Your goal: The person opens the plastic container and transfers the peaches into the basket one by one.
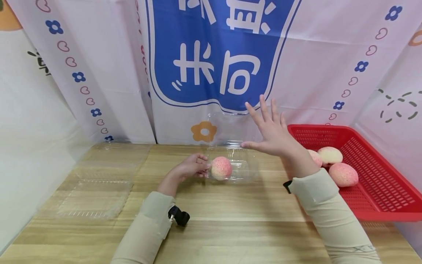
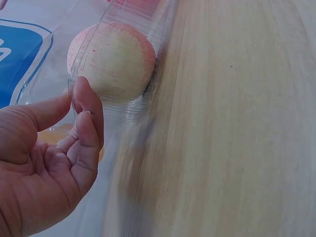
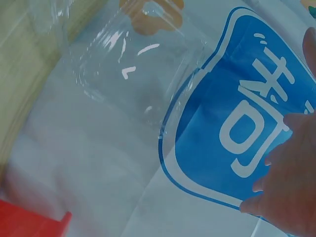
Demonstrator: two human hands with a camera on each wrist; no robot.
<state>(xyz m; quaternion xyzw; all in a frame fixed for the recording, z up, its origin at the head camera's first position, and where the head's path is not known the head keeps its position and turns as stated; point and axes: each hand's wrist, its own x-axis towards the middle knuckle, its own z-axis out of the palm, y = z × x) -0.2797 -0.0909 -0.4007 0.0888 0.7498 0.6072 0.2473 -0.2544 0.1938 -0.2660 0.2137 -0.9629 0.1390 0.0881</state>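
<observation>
A clear plastic clamshell box [image 1: 240,169] stands at the back of the table with its lid [image 3: 143,64] raised against the curtain. One pink and cream peach [image 1: 221,168] lies in its left part. My left hand [image 1: 192,167] pinches the box's left rim between thumb and fingertips, close beside the peach [image 2: 114,61] in the left wrist view. Above the box's right side, my right hand [image 1: 271,132] is raised with fingers spread and nothing in it. In the right wrist view, that hand [image 3: 286,173] shows at the right edge.
A red plastic basket [image 1: 379,183] stands at the right with several peaches [image 1: 343,175] inside. Another clear clamshell box [image 1: 95,198] lies opened on the left of the wooden table [image 1: 224,234]. A printed curtain [image 1: 125,73] hangs behind the table.
</observation>
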